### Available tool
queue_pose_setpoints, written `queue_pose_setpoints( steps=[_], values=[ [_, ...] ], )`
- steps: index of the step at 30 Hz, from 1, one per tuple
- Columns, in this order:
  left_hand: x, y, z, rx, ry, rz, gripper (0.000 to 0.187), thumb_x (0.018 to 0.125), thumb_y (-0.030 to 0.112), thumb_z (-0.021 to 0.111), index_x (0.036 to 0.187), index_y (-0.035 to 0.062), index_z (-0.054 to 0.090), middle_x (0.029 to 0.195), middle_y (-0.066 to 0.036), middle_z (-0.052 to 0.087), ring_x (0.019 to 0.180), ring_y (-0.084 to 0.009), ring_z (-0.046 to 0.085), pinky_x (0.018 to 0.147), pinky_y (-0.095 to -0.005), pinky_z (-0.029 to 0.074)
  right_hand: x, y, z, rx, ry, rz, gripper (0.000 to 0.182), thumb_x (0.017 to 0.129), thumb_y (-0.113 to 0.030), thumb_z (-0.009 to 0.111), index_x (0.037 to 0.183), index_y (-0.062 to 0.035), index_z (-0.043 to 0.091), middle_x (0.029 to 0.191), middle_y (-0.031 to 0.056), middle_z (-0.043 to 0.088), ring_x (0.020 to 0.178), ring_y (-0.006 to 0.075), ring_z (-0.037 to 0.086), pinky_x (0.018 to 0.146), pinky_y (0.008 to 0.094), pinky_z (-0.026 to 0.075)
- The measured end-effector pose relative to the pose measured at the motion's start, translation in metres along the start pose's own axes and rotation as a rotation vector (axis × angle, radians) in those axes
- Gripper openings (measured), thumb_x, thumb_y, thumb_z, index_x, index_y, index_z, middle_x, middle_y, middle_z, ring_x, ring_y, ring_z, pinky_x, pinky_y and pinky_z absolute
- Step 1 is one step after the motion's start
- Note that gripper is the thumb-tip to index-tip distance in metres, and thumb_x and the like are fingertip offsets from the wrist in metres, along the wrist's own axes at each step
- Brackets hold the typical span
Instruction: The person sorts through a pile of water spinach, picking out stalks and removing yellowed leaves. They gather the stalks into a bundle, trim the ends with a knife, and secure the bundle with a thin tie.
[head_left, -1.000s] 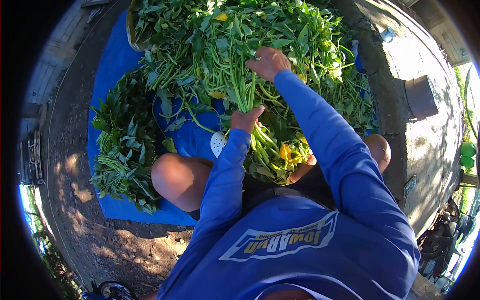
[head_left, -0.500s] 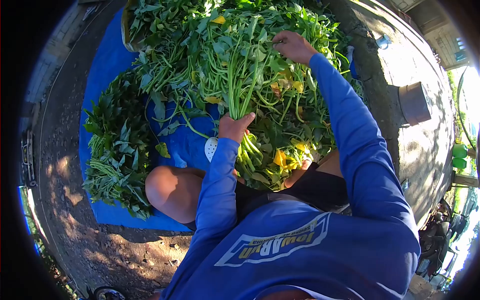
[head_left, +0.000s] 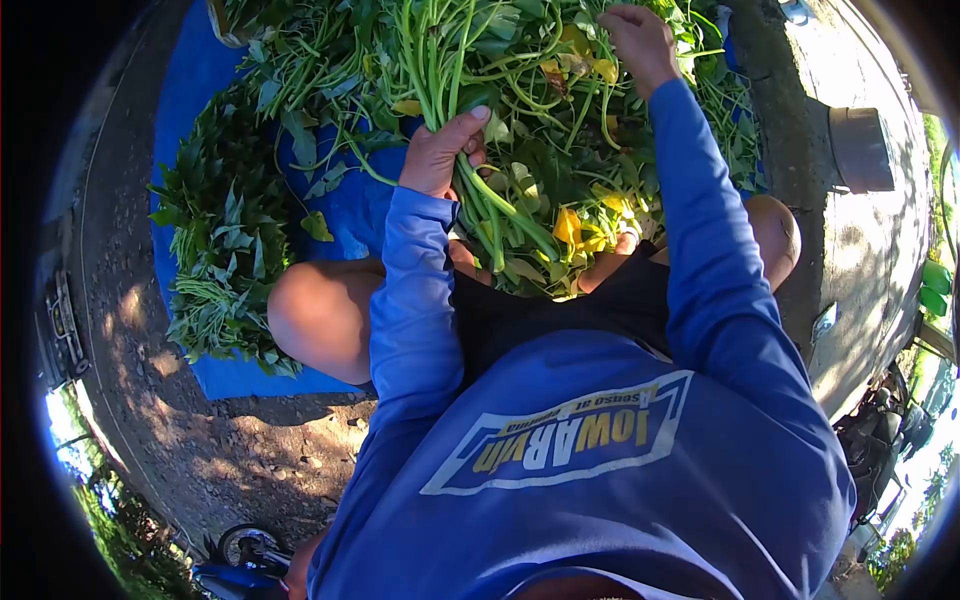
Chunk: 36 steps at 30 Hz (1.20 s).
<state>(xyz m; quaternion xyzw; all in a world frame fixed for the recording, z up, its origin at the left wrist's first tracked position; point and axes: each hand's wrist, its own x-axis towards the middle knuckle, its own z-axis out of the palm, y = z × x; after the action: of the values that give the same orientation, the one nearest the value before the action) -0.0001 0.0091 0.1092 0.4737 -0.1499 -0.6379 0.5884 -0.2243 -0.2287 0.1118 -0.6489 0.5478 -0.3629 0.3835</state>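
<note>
My left hand [head_left: 440,155] is closed around a bunch of long green leafy stems [head_left: 432,75]. The cut ends point down toward my lap, and the leafy part reaches past the top edge of the view. My right hand [head_left: 640,45] is at the upper right, over the heap of greens [head_left: 540,90]; its fingers are bent together, and what they hold, if anything, is too small to tell. Yellow leaves [head_left: 568,228] lie among the greens near my feet.
A blue tarp [head_left: 235,376] lies under the greens. Bundled leafy greens [head_left: 225,240] are stacked at the left. A concrete ledge [head_left: 860,250] with a round brown container [head_left: 860,150] runs along the right. A motorcycle [head_left: 245,560] stands at the bottom left.
The view has tilted, so the greens sit higher in it. The bunch in my left hand now has its stem ends fanned lower right. My right hand remains over the heap's right side.
</note>
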Motion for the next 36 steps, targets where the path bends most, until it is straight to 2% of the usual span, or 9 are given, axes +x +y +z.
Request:
queue_pose_setpoints(
  steps=[6,12,21,22,25,29,33,34,36],
  values=[
    [-0.001,0.006,0.008,0.019,0.024,0.022,0.031,0.095,0.029,0.080,0.079,0.0134,0.057,0.067,0.004,0.050,0.057,-0.0100,0.048,0.054,-0.0282,0.041,-0.170,-0.075,-0.013,0.271,-0.662,-0.006,0.024,0.098,-0.015,0.075,0.117,-0.0010,0.074,0.097,0.0008,0.074,0.093,0.0093,0.068,0.085,0.0271,0.055],
    [-0.005,0.003,0.025,0.129,0.043,0.115,0.035,0.094,0.030,0.081,0.076,0.0130,0.056,0.066,0.003,0.048,0.058,-0.0108,0.047,0.055,-0.0287,0.039,-0.187,-0.068,0.006,0.085,-0.724,-0.030,0.024,0.093,-0.015,0.079,0.113,-0.0018,0.074,0.101,0.0048,0.071,0.091,0.0114,0.066,0.081,0.0305,0.055],
    [-0.004,-0.004,0.020,0.102,0.097,0.122,0.027,0.090,0.026,0.085,0.083,0.0079,0.065,0.067,0.002,0.054,0.054,-0.0115,0.053,0.053,-0.0316,0.048,-0.214,-0.072,-0.025,-0.083,-0.646,-0.466,0.017,0.086,-0.017,0.074,0.093,-0.0016,0.074,0.108,0.0134,0.066,0.103,0.0310,0.065,0.092,0.0424,0.053],
    [-0.008,0.003,0.020,0.087,0.099,0.116,0.030,0.091,0.027,0.083,0.079,0.0110,0.061,0.066,0.003,0.051,0.054,-0.0104,0.051,0.054,-0.0315,0.047,-0.214,-0.066,-0.031,-0.079,-0.628,-0.529,0.017,0.091,-0.014,0.072,0.102,-0.0022,0.071,0.102,0.0104,0.066,0.096,0.0247,0.067,0.088,0.0381,0.054],
    [-0.015,0.017,0.014,0.056,0.030,0.084,0.036,0.097,0.029,0.077,0.073,0.0156,0.053,0.065,0.006,0.046,0.055,-0.0080,0.047,0.058,-0.0301,0.045,-0.207,-0.058,-0.046,0.196,-0.562,0.001,0.018,0.095,-0.015,0.067,0.109,-0.0041,0.067,0.087,0.0087,0.064,0.085,0.0190,0.065,0.080,0.0341,0.054],
    [-0.018,0.017,0.016,0.025,-0.093,0.082,0.039,0.102,0.029,0.072,0.071,0.0165,0.050,0.064,0.006,0.044,0.055,-0.0078,0.046,0.059,-0.0286,0.044,-0.205,-0.083,-0.049,-0.022,-0.774,-0.076,0.022,0.099,-0.007,0.065,0.121,-0.0041,0.063,0.085,0.0016,0.057,0.073,0.0076,0.054,0.069,0.0264,0.050],
    [-0.011,0.011,0.014,-0.007,-0.147,0.066,0.029,0.097,0.024,0.077,0.079,0.0120,0.057,0.065,0.004,0.048,0.054,-0.0095,0.050,0.055,-0.0299,0.047,-0.208,-0.076,-0.010,-0.001,-0.733,-0.614,0.030,0.093,-0.006,0.069,0.123,-0.0008,0.066,0.086,0.0111,0.063,0.083,0.0270,0.067,0.081,0.0404,0.055],
    [-0.010,0.009,0.009,-0.022,-0.147,0.059,0.025,0.094,0.021,0.079,0.082,0.0098,0.061,0.065,0.004,0.050,0.053,-0.0104,0.053,0.053,-0.0306,0.049,-0.205,-0.073,-0.015,-0.015,-0.845,-0.462,0.025,0.094,-0.010,0.070,0.116,-0.0005,0.068,0.093,0.0143,0.066,0.096,0.0372,0.068,0.088,0.0466,0.054],
    [-0.015,0.014,0.010,-0.036,-0.105,0.063,0.022,0.094,0.020,0.080,0.085,0.0088,0.063,0.066,0.003,0.051,0.054,-0.0104,0.053,0.053,-0.0304,0.049,-0.205,-0.072,-0.022,-0.085,-0.839,-0.464,0.022,0.094,-0.010,0.070,0.115,-0.0016,0.068,0.098,0.0142,0.066,0.098,0.0362,0.068,0.089,0.0456,0.054]
  ],
)
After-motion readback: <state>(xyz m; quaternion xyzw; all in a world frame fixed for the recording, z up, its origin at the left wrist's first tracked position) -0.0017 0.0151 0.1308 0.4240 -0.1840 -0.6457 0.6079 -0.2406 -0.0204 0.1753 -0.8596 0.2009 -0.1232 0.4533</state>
